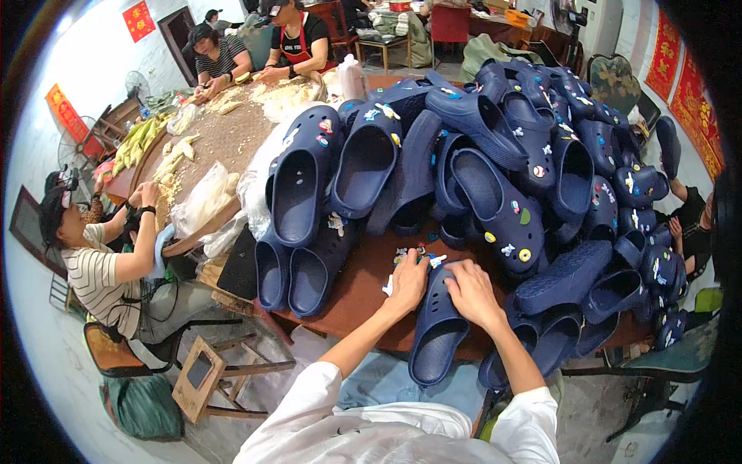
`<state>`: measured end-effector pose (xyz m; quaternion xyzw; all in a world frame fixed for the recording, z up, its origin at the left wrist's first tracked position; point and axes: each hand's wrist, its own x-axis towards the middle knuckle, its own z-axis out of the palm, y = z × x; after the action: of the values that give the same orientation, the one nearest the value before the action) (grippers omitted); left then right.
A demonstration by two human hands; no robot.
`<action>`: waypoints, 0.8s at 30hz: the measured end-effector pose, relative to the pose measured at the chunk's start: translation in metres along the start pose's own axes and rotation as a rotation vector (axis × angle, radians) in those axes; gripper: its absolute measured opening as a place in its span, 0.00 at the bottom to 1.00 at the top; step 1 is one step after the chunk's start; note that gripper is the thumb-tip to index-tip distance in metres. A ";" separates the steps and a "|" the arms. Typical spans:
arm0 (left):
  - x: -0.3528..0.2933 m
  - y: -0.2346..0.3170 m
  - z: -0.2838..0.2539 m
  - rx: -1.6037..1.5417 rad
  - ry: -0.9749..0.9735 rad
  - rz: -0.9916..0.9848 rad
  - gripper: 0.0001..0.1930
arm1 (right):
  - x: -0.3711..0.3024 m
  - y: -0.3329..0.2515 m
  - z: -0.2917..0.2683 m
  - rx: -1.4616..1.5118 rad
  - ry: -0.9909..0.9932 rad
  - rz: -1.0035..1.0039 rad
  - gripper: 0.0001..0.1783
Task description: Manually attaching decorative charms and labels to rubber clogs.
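A navy blue clog [437,332] lies on the brown tabletop before me, heel toward me, with a white and blue charm [437,261] at its toe. My right hand [470,290] grips the clog's right side near the toe, fingers curled over it. Just left of the clog, my left hand [408,280] reaches over small colourful charms [401,254], fingers stretched out; its fingertips are partly hidden. A white charm [388,286] shows beside that hand. Two more clogs [315,282] stand to the left.
A tall heap of navy clogs [533,147], many with charms, covers the table's far and right side. On the left, people work at a round table [224,131] with corn cobs [139,143] and plastic bags [205,197]. A wooden stool [199,379] stands on the floor.
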<state>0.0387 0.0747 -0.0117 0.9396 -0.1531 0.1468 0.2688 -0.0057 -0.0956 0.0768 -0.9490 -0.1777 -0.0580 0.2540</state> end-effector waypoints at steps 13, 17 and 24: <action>-0.009 -0.006 0.011 -0.141 0.057 0.051 0.09 | 0.061 0.051 0.061 -0.056 -0.116 0.236 0.18; -0.004 -0.004 -0.014 -0.168 0.162 0.146 0.10 | 0.075 0.068 0.075 -0.002 -0.093 0.238 0.18; -0.006 0.028 -0.043 -0.398 0.125 0.075 0.09 | 0.040 0.054 0.012 0.339 0.043 0.180 0.13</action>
<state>0.0148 0.0765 0.0338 0.8507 -0.1969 0.1813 0.4525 0.0513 -0.1213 0.0495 -0.9032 -0.0940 -0.0247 0.4181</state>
